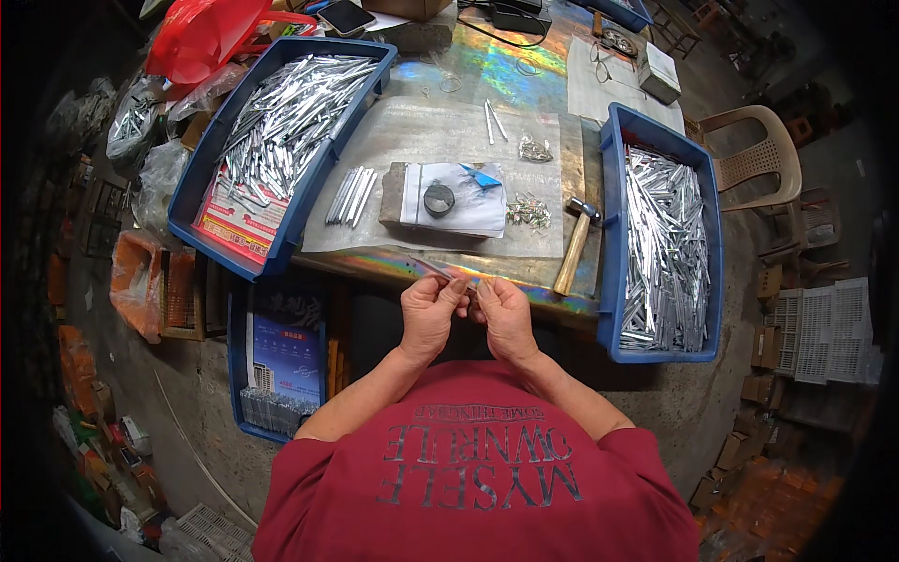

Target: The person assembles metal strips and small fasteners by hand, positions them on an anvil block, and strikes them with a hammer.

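Observation:
Just off the table's near edge, my left hand pinches a thin metal rod. My right hand is closed close beside it, its thumb and fingertips pressed together at the rod's near end; any small part between them is hidden. Beyond my hands a paper-wrapped block bears a dark ring, like a tape roll, and a blue scrap. Left of the block lies a row of silvery rods. To its right is a pile of small metal parts, and a hammer rests farther right.
Blue tubs full of silvery rods stand at left and right. Two loose rods and a bag of small parts lie farther back. Another blue tub sits low at left. A plastic chair stands beyond the right tub.

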`<state>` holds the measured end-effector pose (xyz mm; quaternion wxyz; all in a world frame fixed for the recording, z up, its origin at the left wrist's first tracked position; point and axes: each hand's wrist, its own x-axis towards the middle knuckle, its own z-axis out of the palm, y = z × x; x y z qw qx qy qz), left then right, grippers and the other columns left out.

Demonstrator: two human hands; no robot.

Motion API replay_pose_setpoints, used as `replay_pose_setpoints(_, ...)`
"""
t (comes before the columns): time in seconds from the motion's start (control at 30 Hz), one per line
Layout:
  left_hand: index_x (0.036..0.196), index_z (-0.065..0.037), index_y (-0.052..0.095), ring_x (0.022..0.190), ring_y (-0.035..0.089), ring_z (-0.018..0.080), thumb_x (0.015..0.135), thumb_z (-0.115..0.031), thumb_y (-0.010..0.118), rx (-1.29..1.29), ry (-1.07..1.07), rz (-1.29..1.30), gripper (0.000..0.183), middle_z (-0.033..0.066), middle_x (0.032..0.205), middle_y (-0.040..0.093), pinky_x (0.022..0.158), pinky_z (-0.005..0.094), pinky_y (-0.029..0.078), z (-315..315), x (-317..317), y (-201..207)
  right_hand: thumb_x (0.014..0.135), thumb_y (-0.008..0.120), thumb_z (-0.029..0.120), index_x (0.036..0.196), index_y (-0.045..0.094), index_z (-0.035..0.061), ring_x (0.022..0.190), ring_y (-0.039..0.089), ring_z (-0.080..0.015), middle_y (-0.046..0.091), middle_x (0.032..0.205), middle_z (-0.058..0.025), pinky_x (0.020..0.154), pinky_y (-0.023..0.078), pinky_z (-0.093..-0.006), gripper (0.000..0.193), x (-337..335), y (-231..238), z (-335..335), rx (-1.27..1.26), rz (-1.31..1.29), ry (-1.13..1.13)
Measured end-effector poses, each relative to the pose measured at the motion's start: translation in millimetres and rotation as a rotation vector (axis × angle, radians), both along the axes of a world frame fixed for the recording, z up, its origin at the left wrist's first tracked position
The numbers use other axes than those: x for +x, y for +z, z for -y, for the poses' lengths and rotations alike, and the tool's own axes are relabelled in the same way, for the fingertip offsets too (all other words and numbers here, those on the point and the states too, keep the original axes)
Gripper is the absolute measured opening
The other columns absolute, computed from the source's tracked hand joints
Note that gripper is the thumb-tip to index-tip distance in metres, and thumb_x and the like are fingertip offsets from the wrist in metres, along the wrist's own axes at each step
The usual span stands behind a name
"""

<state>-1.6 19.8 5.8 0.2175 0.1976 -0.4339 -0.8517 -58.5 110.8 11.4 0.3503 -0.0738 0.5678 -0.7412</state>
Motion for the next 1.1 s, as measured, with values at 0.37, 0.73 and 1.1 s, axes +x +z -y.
replay_pose_setpoints(0.37,0.081,-0.001,0.054,0.055,0.049,0.0072,0.079,-0.014,0.055,0.175,0.019,-0.004,0.014,0.003,0.068,0.054,0.046,0.018,0.04,8,-1,-1,0.083,0.047,0.015,0.073,0.051,0.002,0.053,0.037,-0.0045,0.048,0.064,0.0005,0.048,0.03,-0.0175,0.016,-4,5,0,-0.037,0.002,0.057)
replay_pose_setpoints(0.73,0.082,-0.001,0.053,0.055,0.049,0.0067,0.079,-0.014,0.054,0.144,0.03,-0.025,0.014,0.0032,0.068,0.054,0.045,0.0176,0.039,4,-2,1,0.083,0.048,0.015,0.072,0.048,0.003,0.051,0.035,-0.0048,0.043,0.061,0.0022,0.046,0.029,-0.0182,0.016,-3,0,1,-0.04,-0.079,0.046)
replay_pose_setpoints(1.1,0.082,-0.001,0.054,0.053,0.046,0.0053,0.08,-0.013,0.054,-0.309,0.181,0.021,0.013,0.0028,0.068,0.054,0.045,0.0173,0.037,56,-32,-6,0.086,0.041,0.017,0.091,0.048,0.0013,0.053,0.04,-0.0054,0.05,0.068,-0.0022,0.049,0.033,-0.0165,0.018,-11,4,0,-0.051,-0.035,0.048)
